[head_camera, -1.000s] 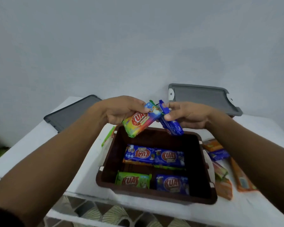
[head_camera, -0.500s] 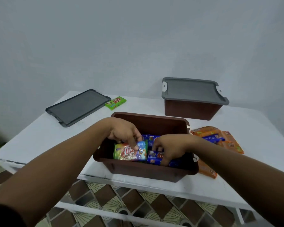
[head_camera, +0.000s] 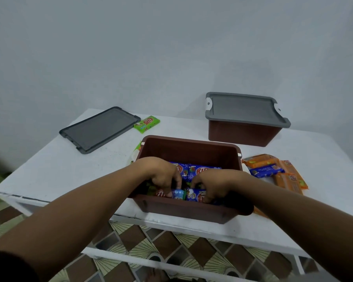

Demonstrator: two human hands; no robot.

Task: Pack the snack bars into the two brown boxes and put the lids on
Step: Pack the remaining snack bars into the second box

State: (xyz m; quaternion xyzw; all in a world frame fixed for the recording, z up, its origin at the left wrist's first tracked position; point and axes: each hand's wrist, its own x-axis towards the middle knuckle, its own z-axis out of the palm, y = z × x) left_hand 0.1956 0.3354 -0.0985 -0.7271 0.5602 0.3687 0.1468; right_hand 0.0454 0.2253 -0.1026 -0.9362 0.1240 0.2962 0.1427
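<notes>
A plain pale grey wall point(head_camera: 171, 47) backs a white-topped table point(head_camera: 69, 169) standing on a brown-and-cream patterned tile floor point(head_camera: 171, 247). At the table's near edge sits an open brown plastic box point(head_camera: 190, 148); a second brown box with a grey lid on it point(head_camera: 245, 119) stands far right. A loose flat grey lid point(head_camera: 99, 129) lies far left, a green snack bar point(head_camera: 147, 124) just beside it. Orange and blue bars point(head_camera: 273, 169) are piled right of the open box. Inside, blue bars point(head_camera: 194, 171) lie long axis left-to-right. The left hand point(head_camera: 161, 174) and right hand point(head_camera: 212, 184) press curled fingers onto the front-row bars; whether they grip them, I cannot tell.
</notes>
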